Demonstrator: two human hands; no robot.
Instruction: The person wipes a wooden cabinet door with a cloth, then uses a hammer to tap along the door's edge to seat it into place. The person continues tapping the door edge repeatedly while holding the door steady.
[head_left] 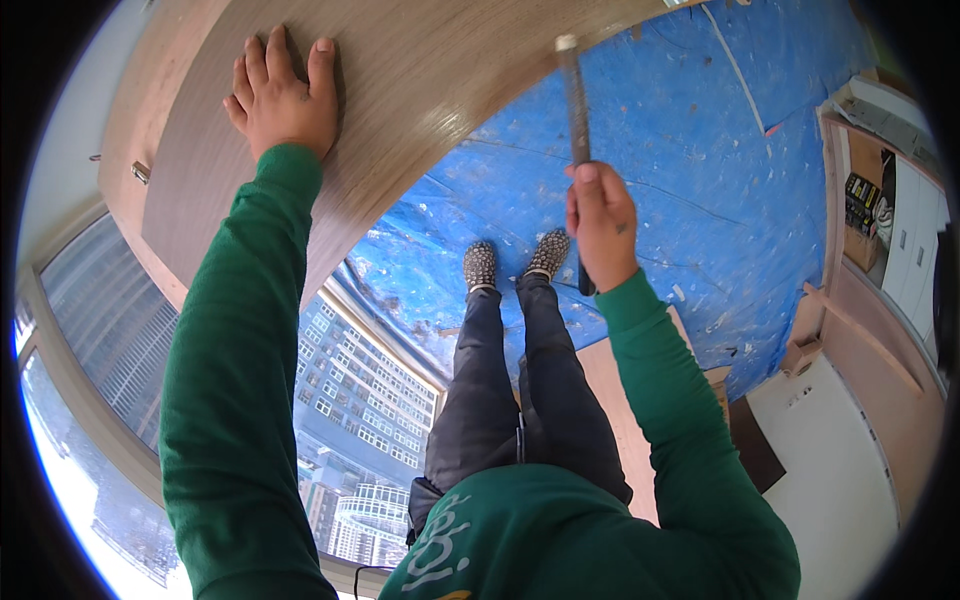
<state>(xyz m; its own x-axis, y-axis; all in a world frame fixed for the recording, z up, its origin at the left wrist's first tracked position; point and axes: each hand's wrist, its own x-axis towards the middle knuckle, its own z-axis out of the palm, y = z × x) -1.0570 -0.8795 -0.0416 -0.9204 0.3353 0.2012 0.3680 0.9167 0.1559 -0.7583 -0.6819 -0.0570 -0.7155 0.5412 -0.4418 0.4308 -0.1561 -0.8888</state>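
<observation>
My left hand (pixel 285 100) lies flat on a large wood-grain panel (pixel 420 60), with its fingers spread and nothing in it. In my right hand (pixel 603 215) is a long, slim tool (pixel 577 110), gripped in closed fingers. Its dark lower end sticks out below my fist. The shaft is slightly blurred and rises away from me to a small pale tip, near the panel's right edge in the picture but not clearly touching it. I cannot make out exactly which kind of tool it is.
Scuffed blue sheeting (pixel 700 200) covers the floor under my shoes (pixel 480 265). A window (pixel 355 400) with tall buildings beyond is at lower left. At right are an open cabinet (pixel 865 200) holding boxes and a loose wooden strip (pixel 865 340). A metal fitting (pixel 140 172) sits beside the panel.
</observation>
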